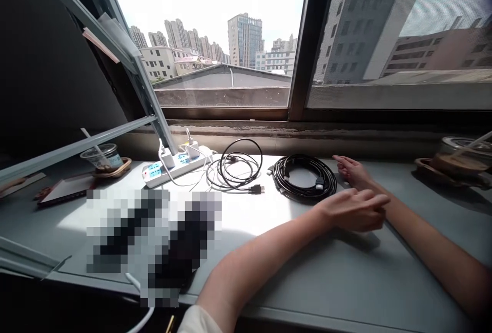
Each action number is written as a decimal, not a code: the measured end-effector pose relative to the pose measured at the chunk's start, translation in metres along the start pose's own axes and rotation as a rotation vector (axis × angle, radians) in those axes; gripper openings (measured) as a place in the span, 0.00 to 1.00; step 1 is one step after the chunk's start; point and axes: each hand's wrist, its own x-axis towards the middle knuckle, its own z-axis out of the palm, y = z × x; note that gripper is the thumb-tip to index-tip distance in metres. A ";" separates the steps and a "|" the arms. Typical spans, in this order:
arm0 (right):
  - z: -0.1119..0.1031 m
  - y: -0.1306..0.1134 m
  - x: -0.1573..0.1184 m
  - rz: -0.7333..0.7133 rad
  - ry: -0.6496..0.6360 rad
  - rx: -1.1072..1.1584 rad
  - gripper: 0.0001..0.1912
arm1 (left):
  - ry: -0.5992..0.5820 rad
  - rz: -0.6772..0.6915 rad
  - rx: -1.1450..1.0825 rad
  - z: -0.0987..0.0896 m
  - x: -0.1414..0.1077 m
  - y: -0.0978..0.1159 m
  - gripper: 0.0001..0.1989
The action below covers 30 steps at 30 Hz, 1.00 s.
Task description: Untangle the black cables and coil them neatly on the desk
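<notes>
My left hand is raised over the right half of the desk, its fingers curled in, with a shadow below it. Nothing shows between those fingers. Beyond it, my right hand is beside the coiled black cable, fingers stretched out toward the window, holding nothing that I can see. The thick coil lies flat, with dark plugs showing on it. To its left is a looser, thinner black cable, one loop standing up and a plug at its end.
A white power strip with plugged-in chargers lies at the back left. Two pixelated dark objects are at the front left. Cups stand on holders at far left and far right. A metal frame rises at left; a window is behind.
</notes>
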 end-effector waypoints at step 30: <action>-0.019 -0.023 -0.061 0.406 -0.388 0.860 0.18 | -0.066 -0.510 -0.234 -0.033 -0.023 0.044 0.12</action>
